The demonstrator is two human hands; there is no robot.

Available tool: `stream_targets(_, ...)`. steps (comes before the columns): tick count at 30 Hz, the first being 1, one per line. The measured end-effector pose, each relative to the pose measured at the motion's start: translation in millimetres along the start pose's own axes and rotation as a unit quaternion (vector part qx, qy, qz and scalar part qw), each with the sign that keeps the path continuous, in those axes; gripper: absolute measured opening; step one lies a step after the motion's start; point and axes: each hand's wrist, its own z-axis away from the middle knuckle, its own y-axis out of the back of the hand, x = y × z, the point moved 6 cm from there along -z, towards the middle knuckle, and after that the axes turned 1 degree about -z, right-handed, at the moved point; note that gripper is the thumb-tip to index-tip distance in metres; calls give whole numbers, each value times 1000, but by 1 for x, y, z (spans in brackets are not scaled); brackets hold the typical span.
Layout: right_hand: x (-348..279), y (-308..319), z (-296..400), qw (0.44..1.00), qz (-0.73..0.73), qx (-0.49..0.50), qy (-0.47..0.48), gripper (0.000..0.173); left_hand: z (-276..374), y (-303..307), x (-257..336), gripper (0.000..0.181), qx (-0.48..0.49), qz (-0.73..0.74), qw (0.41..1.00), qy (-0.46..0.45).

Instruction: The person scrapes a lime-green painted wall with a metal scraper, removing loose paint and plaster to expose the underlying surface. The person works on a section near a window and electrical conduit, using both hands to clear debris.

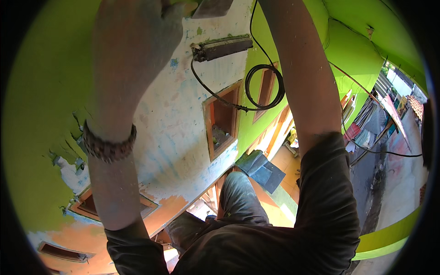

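My left hand (147, 31) is raised against the wall at the top edge, with a beaded bracelet (110, 144) on its wrist. Its fingers are partly cut off, so I cannot tell what they hold. Beside it, a flat grey blade or plate (213, 8) shows at the top edge; its holder is hidden. My right forearm (306, 68) reaches up past the picture, leaving my right hand out of view. Before me is a wall (161, 137) with a pale stripped patch and blue traces. A dark long box-like fixture (223, 48) with a black cable (247, 82) is on it.
Wood-framed openings (223, 120) are set in the wall. Lime green paint (44, 86) surrounds the stripped patch, with torn flakes at left. Flat blue-grey panels (263, 172) lie by my knee (240, 192). Far below at right are cloths (364, 137) and a paved lane (395, 185).
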Motion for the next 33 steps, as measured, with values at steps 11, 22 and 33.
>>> stream_targets(11,0,-5,10,998,57,17,34,49,-65,-52,18,31,-199,-66,978,2)
stream_targets(22,-6,-10,-7,1000,16,-2,21,45,-70,-49,19,23,-180,-59,982,10)
stream_targets(33,-1,8,11,996,68,50,36,45,-62,-73,19,22,-193,-59,979,-6)
